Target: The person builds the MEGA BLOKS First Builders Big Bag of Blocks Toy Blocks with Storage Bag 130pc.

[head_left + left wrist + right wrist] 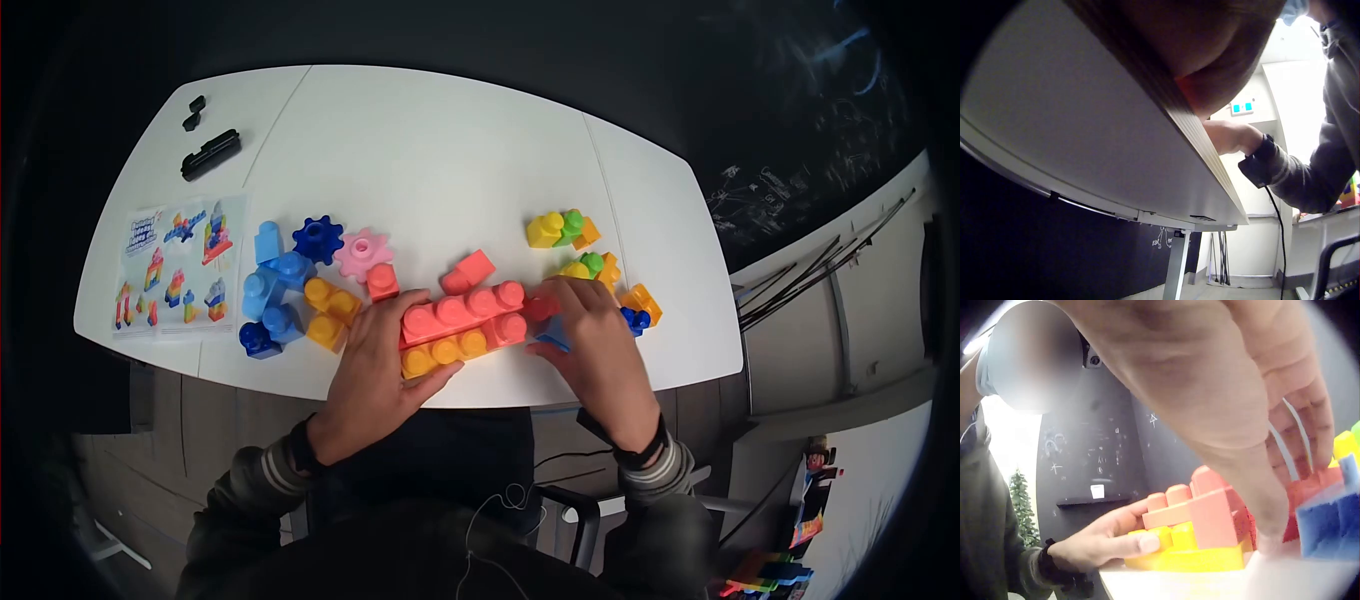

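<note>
My left hand grips the left end of a stack of toy building blocks near the table's front edge. A long coral block with a row of studs stands behind and above an orange-yellow block. A shorter coral block sits at the stack's right end. The left thumb lies along the yellow block's front. Just right of the stack, my right hand pinches a red block, partly hidden by the fingers. A blue block lies close beside that hand.
Blue blocks, a dark blue gear and a pink gear lie left. Loose coral blocks sit behind the stack. Yellow and green blocks stand right. A picture sheet and black parts are at left.
</note>
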`<action>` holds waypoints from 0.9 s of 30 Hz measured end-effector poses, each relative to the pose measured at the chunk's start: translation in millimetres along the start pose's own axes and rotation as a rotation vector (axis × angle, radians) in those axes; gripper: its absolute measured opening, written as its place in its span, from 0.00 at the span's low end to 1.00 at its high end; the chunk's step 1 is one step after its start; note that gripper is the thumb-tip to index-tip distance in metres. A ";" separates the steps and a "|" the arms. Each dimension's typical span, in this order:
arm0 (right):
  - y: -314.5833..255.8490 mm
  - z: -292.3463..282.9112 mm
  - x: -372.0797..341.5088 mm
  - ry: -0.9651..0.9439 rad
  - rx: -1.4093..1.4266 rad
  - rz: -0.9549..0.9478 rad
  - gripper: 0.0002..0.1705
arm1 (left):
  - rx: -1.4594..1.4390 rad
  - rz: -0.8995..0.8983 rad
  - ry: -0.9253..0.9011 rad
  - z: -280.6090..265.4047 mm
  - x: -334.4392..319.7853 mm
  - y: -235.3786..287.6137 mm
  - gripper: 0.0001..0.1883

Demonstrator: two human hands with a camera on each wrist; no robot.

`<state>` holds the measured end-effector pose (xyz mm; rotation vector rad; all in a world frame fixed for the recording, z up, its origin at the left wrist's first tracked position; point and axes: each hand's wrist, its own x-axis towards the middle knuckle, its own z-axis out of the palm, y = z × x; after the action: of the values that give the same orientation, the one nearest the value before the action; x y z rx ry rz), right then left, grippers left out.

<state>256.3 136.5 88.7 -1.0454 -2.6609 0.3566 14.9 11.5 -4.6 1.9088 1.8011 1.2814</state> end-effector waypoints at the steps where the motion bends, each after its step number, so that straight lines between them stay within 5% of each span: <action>1: 4.2 8.3 -0.1 0.054 -0.049 -0.011 0.30 | -0.016 -0.017 -0.005 0.1 0.7 0.4 0.44; 5: 16.8 34.2 6.0 0.070 -0.097 0.079 0.33 | -0.029 -0.067 -0.034 -1.1 0.1 2.3 0.43; 7: 16.5 34.2 8.9 0.145 -0.051 0.028 0.24 | -0.036 -0.064 -0.036 -1.4 0.2 1.5 0.43; 17: 23.0 20.8 15.1 0.167 -0.030 0.021 0.18 | -0.050 -0.066 -0.051 -2.4 -0.7 2.0 0.43; 20: 9.0 -9.1 12.3 0.367 0.056 0.019 0.16 | -0.044 -0.049 -0.046 -1.2 -1.8 -0.7 0.43; 25: -32.2 -48.3 -6.1 0.226 0.357 0.157 0.21 | 0.000 -0.018 -0.008 0.4 -1.6 -1.7 0.44; 27: -38.4 -43.1 -8.4 0.128 0.374 -0.078 0.20 | 0.006 -0.013 -0.014 0.1 -1.4 -2.1 0.44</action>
<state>252.3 109.1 140.0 -0.8161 -2.3875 0.7113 13.6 10.7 -6.6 1.9012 1.8091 1.2574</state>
